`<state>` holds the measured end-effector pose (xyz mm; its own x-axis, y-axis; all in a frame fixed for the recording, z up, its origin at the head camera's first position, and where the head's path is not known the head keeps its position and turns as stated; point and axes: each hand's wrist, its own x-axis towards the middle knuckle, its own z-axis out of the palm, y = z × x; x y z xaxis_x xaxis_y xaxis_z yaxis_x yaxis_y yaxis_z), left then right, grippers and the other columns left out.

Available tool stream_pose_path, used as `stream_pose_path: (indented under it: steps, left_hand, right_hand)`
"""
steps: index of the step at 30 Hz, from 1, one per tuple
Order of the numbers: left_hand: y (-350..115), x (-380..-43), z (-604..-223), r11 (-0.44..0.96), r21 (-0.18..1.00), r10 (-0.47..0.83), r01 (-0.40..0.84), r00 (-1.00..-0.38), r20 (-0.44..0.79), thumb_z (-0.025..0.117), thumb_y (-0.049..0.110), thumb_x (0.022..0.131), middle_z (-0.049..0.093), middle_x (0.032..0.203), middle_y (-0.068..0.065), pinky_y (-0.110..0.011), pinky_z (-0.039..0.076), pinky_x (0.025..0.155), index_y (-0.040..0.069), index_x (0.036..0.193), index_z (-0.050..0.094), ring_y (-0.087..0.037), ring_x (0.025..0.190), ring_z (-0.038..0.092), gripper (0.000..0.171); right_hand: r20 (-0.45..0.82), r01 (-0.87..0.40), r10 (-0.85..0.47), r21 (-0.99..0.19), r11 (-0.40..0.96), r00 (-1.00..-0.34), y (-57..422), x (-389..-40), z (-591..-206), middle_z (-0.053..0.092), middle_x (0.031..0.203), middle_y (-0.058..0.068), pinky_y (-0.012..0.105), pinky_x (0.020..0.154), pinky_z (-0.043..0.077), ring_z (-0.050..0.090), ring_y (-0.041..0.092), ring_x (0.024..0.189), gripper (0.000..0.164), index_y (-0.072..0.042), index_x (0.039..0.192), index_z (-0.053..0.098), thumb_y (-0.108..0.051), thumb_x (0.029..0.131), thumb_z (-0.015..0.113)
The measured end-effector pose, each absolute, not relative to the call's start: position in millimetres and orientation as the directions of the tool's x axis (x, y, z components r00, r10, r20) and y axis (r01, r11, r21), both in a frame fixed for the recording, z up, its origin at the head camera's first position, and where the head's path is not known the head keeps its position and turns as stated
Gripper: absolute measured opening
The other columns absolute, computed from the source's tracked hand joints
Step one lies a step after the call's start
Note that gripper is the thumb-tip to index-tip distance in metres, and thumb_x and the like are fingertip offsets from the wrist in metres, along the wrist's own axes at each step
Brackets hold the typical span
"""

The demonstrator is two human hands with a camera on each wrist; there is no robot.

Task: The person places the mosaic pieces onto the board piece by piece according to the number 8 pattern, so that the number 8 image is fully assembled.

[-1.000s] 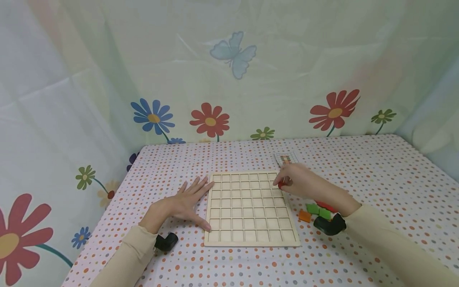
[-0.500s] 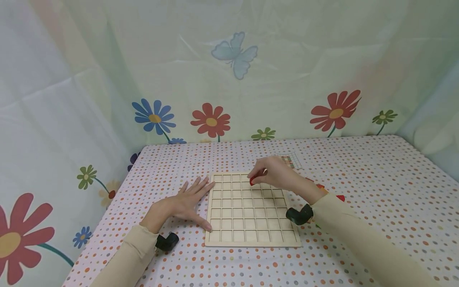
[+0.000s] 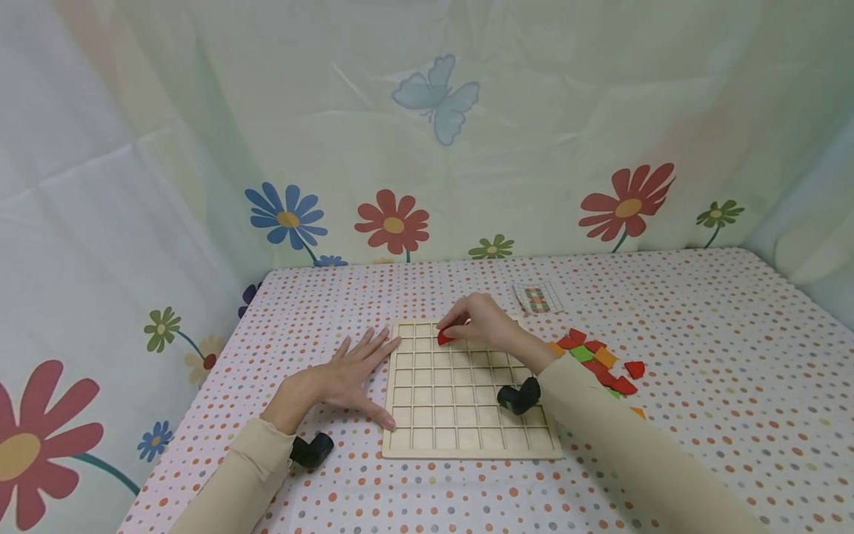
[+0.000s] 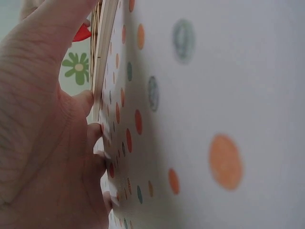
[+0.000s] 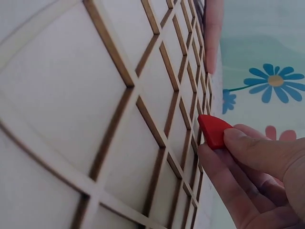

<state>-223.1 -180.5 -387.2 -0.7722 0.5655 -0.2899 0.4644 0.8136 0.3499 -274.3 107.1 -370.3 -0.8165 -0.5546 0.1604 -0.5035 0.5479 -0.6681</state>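
Observation:
A pale wooden grid board [image 3: 454, 397] lies on the dotted tablecloth, its square compartments bare where they show. My left hand [image 3: 340, 382] rests at the board's left edge with fingers spread, thumb and index fingertip at the rim. Between thumb and fingers, my right hand [image 3: 483, 322] pinches a red quarter-circle piece [image 5: 215, 131]. It is held over the upper part of the board, left of the middle, close above the compartments. In the left wrist view, the fingertips of the left hand [image 4: 52, 119] line up along the board's side.
Right of the board lies a loose pile of red pieces [image 3: 634, 369], green pieces [image 3: 581, 354] and orange pieces [image 3: 606, 357], partly behind the right sleeve. A small pattern card [image 3: 537, 298] lies beyond the board's far right corner. A flowered cloth hangs behind the table.
My right hand has carried the red quarter-circle piece leftward from the board's right edge across its upper part. The pile at the right is more uncovered. My left hand stays in place.

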Motion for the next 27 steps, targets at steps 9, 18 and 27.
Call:
stream_pose_path:
  steps: [9,18,27]
  left_hand:
    - [-179.7,-223.6,-386.6,0.813,0.347,0.567,0.468,-0.771,-0.29,0.088,0.063,0.075,-0.006,0.176,-0.011,-0.062,-0.004,0.127,0.018,0.17,0.005,-0.033,0.161,-0.009,0.134]
    - [-180.3,-223.4,-388.9,0.82,0.34,0.557,0.46,-0.776,-0.295,0.088,0.063,0.075,-0.006,0.176,-0.01,-0.062,-0.003,0.127,0.018,0.171,0.006,-0.033,0.161,-0.008,0.134]
    - [-178.6,-222.9,-388.9,0.823,0.346,0.553,0.45,-0.774,-0.309,0.087,0.064,0.075,-0.007,0.176,-0.009,-0.062,-0.004,0.127,0.019,0.171,0.004,-0.032,0.161,-0.01,0.134]
  right_hand:
    - [0.149,-0.472,-0.517,-0.665,0.579,-0.843,101.4,-274.0,-373.1,0.077,0.097,0.01,0.029,0.071,0.057,0.07,0.02,0.084,0.009,0.0,0.1,0.083,0.0,0.093,0.078]
    - [0.103,-0.448,-0.521,-0.665,0.597,-0.847,97.9,-271.2,-374.2,0.076,0.093,0.006,0.026,0.068,0.056,0.069,0.015,0.08,0.007,-0.004,0.093,0.084,0.001,0.091,0.079]
    - [0.169,-0.582,-0.605,-0.556,0.593,-0.778,95.2,-267.0,-372.3,0.074,0.091,0.008,0.03,0.076,0.06,0.07,0.024,0.087,0.009,0.0,0.094,0.083,0.006,0.09,0.078]
